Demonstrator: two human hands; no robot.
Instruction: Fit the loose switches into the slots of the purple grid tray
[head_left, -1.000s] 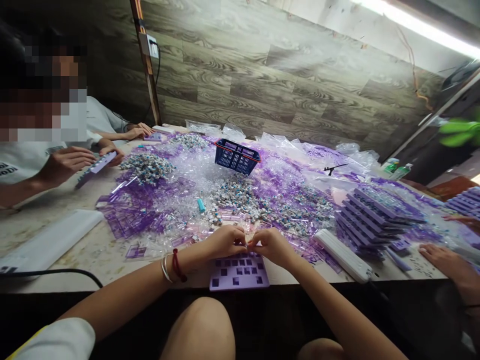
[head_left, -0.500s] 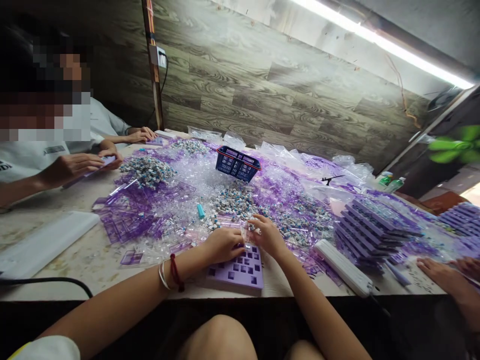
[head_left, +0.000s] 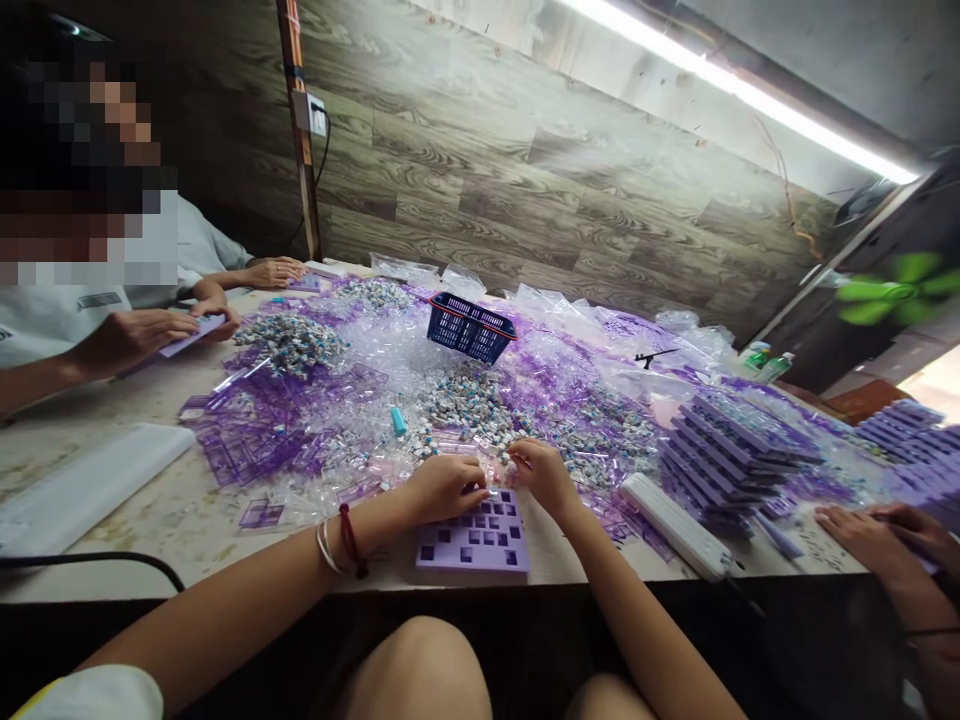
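A light purple foam-like block with square holes (head_left: 480, 558) lies at the table's near edge. Over its far left part rests my left hand (head_left: 448, 488), fingers curled together and thumb bent under; whatever they may hold is too small to make out. My right hand (head_left: 546, 478) is at the block's far right corner, fingertips pinched by the small parts, and I cannot tell what is between them. Just beyond both hands spreads a heap of small white and blue parts (head_left: 465, 402). Clear and purple plastic pieces (head_left: 262, 515) lie to the left.
A dark blue basket (head_left: 471, 330) stands mid-table. To the right are a white power strip (head_left: 679, 525) and a stack of purple blocks (head_left: 735, 460). A long white case (head_left: 97, 490) lies at left. Co-workers' hands (head_left: 142, 340) work at left, others (head_left: 870, 535) at right.
My right hand has drawn its fingers together and shifted slightly right, away from my left hand. The clear piece seen between my hands earlier is no longer distinct. My left hand stays over the block.
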